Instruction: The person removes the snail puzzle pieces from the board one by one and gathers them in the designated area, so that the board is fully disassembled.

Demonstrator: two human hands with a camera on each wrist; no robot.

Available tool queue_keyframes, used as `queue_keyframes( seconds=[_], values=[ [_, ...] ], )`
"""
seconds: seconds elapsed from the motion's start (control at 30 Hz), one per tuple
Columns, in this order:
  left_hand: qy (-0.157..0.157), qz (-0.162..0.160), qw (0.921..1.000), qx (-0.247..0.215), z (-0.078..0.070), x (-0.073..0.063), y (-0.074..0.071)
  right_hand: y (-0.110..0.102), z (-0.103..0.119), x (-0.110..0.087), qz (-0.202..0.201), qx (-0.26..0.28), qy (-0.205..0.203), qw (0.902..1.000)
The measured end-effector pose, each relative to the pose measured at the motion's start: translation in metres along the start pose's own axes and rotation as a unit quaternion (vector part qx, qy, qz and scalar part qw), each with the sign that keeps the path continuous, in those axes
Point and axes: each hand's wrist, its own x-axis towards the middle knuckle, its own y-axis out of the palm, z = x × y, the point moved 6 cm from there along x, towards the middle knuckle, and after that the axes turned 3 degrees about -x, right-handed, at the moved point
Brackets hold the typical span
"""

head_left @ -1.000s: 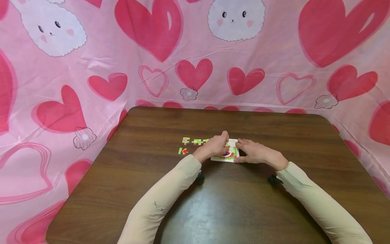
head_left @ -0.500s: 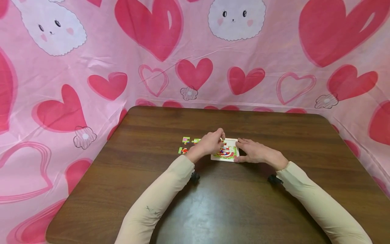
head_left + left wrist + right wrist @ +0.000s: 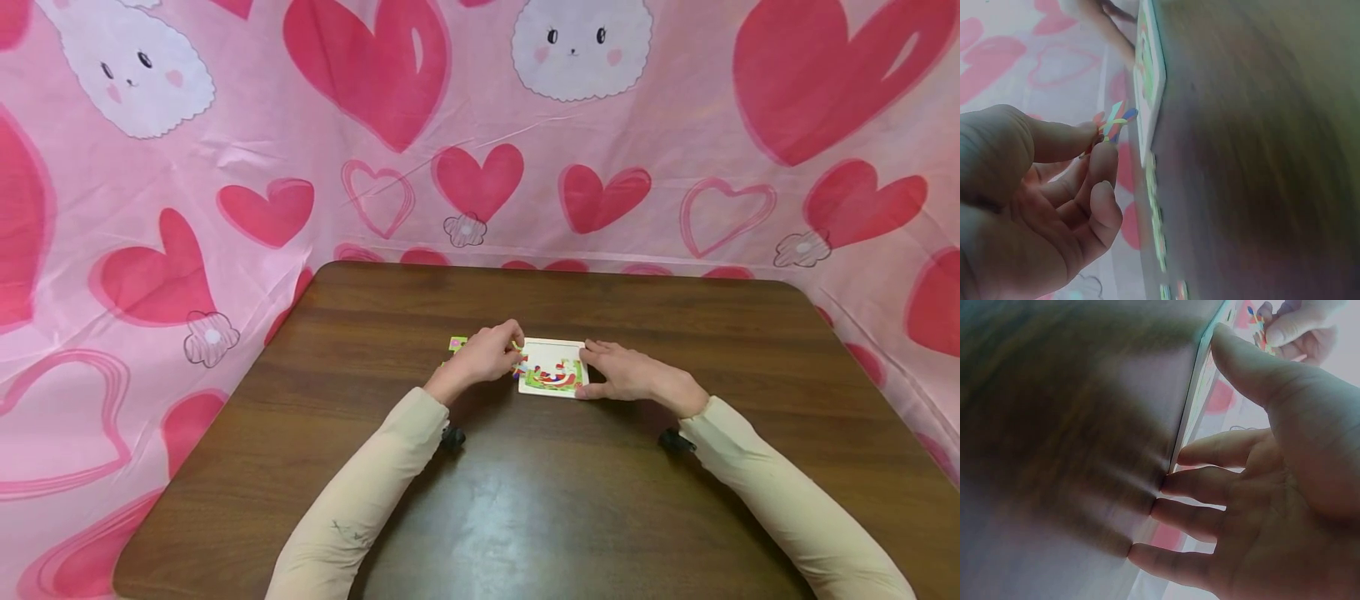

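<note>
My left hand (image 3: 483, 357) hovers at the left edge of a shallow white puzzle tray (image 3: 542, 352). Thumb and fingertips pinch a puzzle piece (image 3: 1116, 122) with red, blue and yellow parts, held above the table in the left wrist view. Along the tray's lower part and right side lie fitted pieces (image 3: 553, 380) in green and red; its upper left shows bare white. My right hand (image 3: 628, 372) rests at the tray's right edge. Its fingers are fairly straight, fingertips down on the table beside the tray and thumb at the near corner.
Loose puzzle pieces (image 3: 1157, 225) lie flat on the brown wooden table (image 3: 495, 500) left of the tray, mostly hidden behind my left hand in the head view. A pink heart-patterned cloth (image 3: 480, 108) hangs behind the table and at its sides.
My left hand has moved left from over the tray to its left edge, the puzzle piece in its fingers. More of the tray's white base shows. The right hand stays put.
</note>
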Motion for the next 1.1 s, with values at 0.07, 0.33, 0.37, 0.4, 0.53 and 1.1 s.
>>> queue_keyframes(
  seconds=[0.07, 0.33, 0.37, 0.4, 0.53, 1.1],
  values=[
    [-0.003, 0.001, 1.0, -0.004, 0.006, -0.002, -0.002, 0.0, 0.001, 0.0, -0.001, 0.0, -0.001, 1.0],
    [-0.03, 0.004, 0.9995, 0.001, 0.025, -0.015, -0.011, 0.001, -0.001, -0.002, -0.001, 0.002, -0.001, 1.0],
    [-0.031, 0.006, 0.9995, 0.003, 0.027, -0.017, -0.011, 0.001, -0.001, -0.002, 0.0, 0.002, -0.001, 1.0],
    [-0.031, 0.008, 0.9995, 0.004, 0.029, -0.018, -0.012, 0.002, -0.002, -0.002, 0.001, 0.002, 0.0, 1.0],
    [-0.03, 0.014, 0.9994, 0.002, 0.036, -0.023, -0.015, 0.002, -0.002, -0.003, 0.0, 0.003, 0.0, 1.0],
    [-0.038, 0.01, 0.9988, 0.031, 0.048, -0.023, -0.016, 0.0, 0.002, 0.0, -0.011, -0.004, -0.018, 0.9998]
  ],
)
